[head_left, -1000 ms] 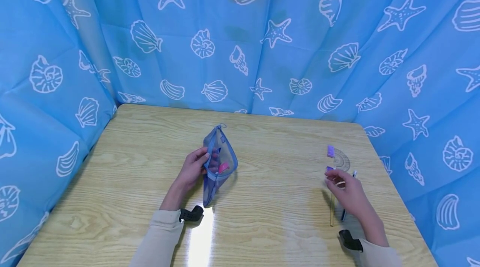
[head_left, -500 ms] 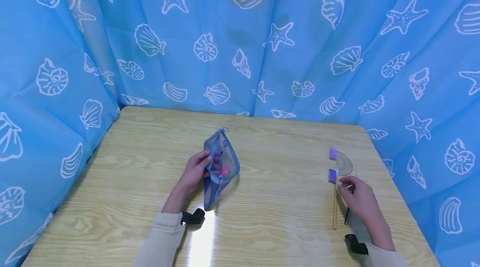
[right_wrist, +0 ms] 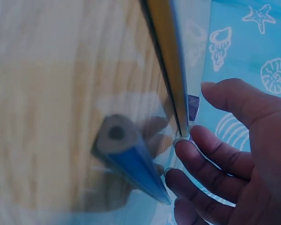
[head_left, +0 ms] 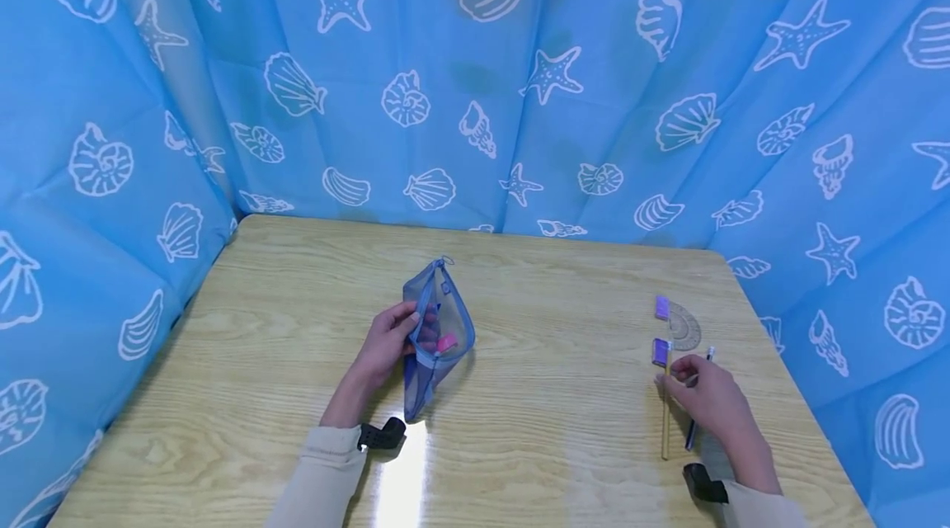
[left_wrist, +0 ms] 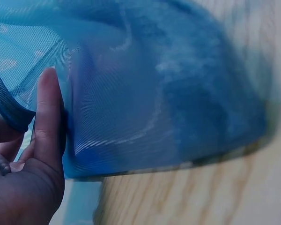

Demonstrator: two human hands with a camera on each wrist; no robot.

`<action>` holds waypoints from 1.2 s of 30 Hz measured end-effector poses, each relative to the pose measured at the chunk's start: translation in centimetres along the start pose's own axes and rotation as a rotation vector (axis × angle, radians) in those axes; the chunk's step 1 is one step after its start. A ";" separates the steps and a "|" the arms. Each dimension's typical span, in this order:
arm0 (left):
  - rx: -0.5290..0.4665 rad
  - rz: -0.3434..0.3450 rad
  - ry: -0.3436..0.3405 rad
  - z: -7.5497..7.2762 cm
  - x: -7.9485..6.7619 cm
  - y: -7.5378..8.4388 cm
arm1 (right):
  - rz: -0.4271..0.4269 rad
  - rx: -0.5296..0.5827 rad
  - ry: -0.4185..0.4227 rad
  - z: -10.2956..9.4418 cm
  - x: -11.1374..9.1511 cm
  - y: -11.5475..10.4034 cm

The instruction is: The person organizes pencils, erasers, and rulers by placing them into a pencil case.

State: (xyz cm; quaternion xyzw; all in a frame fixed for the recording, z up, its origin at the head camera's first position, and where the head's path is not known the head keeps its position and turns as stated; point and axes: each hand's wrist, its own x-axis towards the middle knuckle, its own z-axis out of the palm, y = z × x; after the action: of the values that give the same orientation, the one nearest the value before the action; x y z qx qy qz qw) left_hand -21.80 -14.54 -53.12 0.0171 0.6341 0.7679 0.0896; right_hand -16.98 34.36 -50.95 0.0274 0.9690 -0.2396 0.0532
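My left hand [head_left: 391, 336] grips the near side of a blue mesh zip pouch [head_left: 453, 309], its mouth held wide. Inside the pouch lies a small pink object [head_left: 447, 342]. In the left wrist view the hand [left_wrist: 44, 140] has one finger laid along the mesh [left_wrist: 117, 108]. At the right, my right hand [head_left: 708, 396] reaches over a yellow pencil [head_left: 665, 429]. In the right wrist view, its thumb and fingers [right_wrist: 215, 164] stand apart on either side of the yellow pencil [right_wrist: 167, 51], fingertips right at its far end. A dark blue pencil [head_left: 692, 434] lies beneath the hand.
Beyond the right hand lie a purple-and-white eraser [head_left: 660, 352], a second purple block [head_left: 662, 307] and a clear protractor [head_left: 684, 327]. Blue shell-print curtains [head_left: 475, 99] enclose the wooden table [head_left: 549, 396] at the back and sides.
My right hand moved from above the eraser down to the yellow pencil, uncovering the eraser. The left hand and the pouch have stayed in place.
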 end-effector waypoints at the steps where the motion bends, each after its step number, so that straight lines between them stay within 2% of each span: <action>1: 0.000 0.001 0.000 0.0 0.0 0.0 | 0.006 -0.004 -0.004 -0.1 0.0 0.0; 13: -0.008 0.014 -0.004 -0.3 0.2 0.2 | 0.074 -0.074 0.004 -0.3 0.5 -0.8; 21: -0.025 0.117 -0.051 -0.4 -0.1 -0.2 | 0.166 -0.084 0.011 -0.5 0.6 -2.0; 27: -0.003 0.102 -0.039 -0.3 -0.2 -0.1 | 0.192 -0.076 -0.024 -0.3 0.7 -2.0; 36: 0.013 0.006 0.003 -0.1 0.0 0.4 | 0.189 -0.026 -0.014 -0.3 0.9 -2.0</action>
State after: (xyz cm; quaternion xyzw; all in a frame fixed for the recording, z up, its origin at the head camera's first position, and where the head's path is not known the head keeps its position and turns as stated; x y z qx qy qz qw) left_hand -21.84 -14.76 -52.72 0.0182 0.6391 0.7640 0.0863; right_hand -18.07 32.78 -49.89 0.1165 0.9648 -0.2210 0.0826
